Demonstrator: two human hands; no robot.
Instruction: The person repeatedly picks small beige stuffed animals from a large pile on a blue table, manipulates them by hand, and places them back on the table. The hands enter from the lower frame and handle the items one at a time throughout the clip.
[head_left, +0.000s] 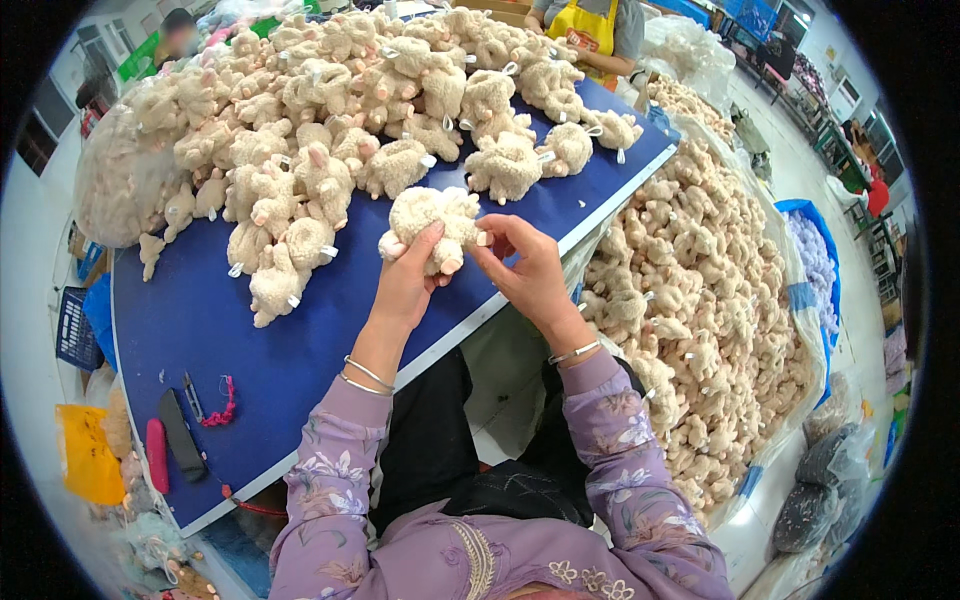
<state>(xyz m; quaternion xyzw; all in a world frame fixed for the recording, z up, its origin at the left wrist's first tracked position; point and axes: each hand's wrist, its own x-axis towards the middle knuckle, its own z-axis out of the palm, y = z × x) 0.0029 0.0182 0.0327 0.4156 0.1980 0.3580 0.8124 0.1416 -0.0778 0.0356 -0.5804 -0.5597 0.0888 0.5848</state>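
Note:
A cream plush toy (425, 212) with pinkish paws is held over the near edge of the blue table (390, 330). My left hand (405, 280) grips its body from below, thumb on top. With thumb and forefinger my right hand (517, 258) pinches a small part at the toy's right side; whether that is a tag or a paw I cannot tell. Beyond my hands a big heap of matching plush toys (330, 170), many with white tags, covers the far part of the table.
A large sack (700, 370) full of such plush toys stands right of the table. Thread snips (193, 398) with a pink cord, a dark grey case (181, 435) and a pink case (157, 455) lie at the table's left. Across the table stands a person in a yellow apron (583, 30).

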